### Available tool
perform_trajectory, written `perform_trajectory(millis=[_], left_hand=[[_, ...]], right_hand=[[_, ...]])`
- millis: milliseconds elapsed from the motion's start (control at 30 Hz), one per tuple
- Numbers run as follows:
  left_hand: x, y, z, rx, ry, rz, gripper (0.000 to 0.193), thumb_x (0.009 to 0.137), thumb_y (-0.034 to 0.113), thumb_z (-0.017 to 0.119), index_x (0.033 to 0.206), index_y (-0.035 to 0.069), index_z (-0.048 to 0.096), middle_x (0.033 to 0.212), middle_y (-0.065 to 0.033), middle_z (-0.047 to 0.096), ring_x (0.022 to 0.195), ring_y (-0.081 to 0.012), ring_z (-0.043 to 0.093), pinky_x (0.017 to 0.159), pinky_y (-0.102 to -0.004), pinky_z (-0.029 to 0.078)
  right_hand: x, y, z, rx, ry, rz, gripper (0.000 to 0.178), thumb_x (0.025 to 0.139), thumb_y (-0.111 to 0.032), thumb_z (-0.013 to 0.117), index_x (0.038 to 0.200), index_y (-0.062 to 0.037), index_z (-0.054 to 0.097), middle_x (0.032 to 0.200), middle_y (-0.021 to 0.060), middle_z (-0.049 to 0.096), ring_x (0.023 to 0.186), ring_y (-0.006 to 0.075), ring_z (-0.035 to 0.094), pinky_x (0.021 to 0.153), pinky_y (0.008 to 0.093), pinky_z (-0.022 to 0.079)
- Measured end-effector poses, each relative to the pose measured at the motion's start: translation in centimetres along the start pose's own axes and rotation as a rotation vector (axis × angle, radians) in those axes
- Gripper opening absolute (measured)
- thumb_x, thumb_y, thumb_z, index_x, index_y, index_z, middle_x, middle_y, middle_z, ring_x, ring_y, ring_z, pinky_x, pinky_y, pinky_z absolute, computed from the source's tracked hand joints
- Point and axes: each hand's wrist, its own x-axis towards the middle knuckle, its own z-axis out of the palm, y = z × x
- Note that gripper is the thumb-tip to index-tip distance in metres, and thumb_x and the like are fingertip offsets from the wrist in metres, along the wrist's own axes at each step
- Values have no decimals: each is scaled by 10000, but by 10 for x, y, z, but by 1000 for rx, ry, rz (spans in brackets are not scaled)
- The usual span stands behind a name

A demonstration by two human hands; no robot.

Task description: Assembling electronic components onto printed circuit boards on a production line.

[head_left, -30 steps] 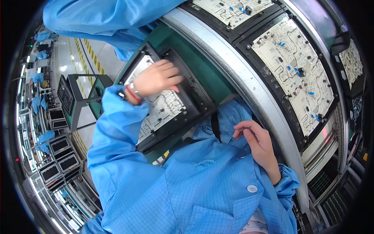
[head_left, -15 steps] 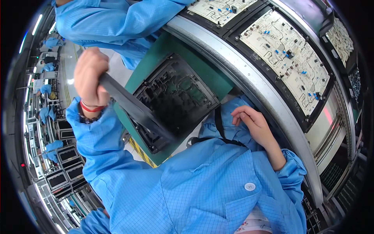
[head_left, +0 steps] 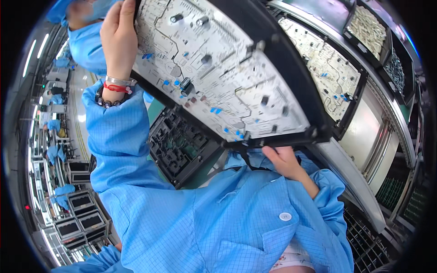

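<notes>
A large black-framed circuit board panel (head_left: 205, 82), pale with blue and black components, is held up tilted close in front of me. My left hand (head_left: 119, 41) is closed on its left end, near the upper edge of the view. At its lower right edge my right hand (head_left: 287, 163) grips the frame, thumb on the near side and the other fingers partly hidden. Below the panel, partly covered by it, lies a black slotted fixture (head_left: 182, 145) on a green surface.
Another framed board (head_left: 323, 68) rests on the metal-railed line (head_left: 353, 182) at the right. Beyond it stand a bin of pale small parts (head_left: 366, 32) and a bin of dark small parts (head_left: 395, 70). A co-worker's blue sleeve (head_left: 86, 45) is at the upper left.
Earlier my left hand held a blurred dark plate edge-on over the fixture, and my right hand was empty. Now both hands hold the board panel, raised and facing me.
</notes>
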Motion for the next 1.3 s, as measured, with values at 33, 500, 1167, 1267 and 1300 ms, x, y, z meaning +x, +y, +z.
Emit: perform_trajectory(millis=[33,500,1167,1267,1300], left_hand=[[4,2,7,-3,-53,-73,364,936,283,528,1041,-56,607,946,-24,618,886,-87,510,787,-211,392],[-57,180,161,-899,-1206,-1011,401,859,117,524,1233,-17,464,1100,-72,569,957,-138,522,805,-268,416],[-143,268,365,-1062,-1381,-808,378,823,87,497,1171,-53,449,1101,-136,565,1009,-200,511,894,-280,389],[-151,253,377,-1056,-1399,-730,614,829,112,515,1328,-132,252,1297,-259,427,1220,-295,408,1017,-308,310],[-153,253,374,-1057,-1409,-732,614,829,112,515,1328,-132,252,1297,-259,427,1220,-295,408,1017,-308,310]], right_hand=[[-6,-12,-6,-44,121,-64,261,885,-158,565,1065,30,586,1053,111,597,969,192,532,882,308,401],[-189,-69,-216,158,1116,171,416,966,-249,443,1251,53,473,1159,101,582,1018,124,548,918,242,386],[-316,48,-342,-225,1274,491,428,973,-238,409,1301,37,438,1271,95,526,1184,155,459,1019,265,301],[-308,49,-344,-201,1253,526,448,975,-267,412,1307,33,433,1290,93,510,1202,144,439,1028,258,285],[-310,49,-345,-240,1237,566,455,977,-279,408,1305,36,432,1298,89,504,1208,139,430,1030,255,281]])
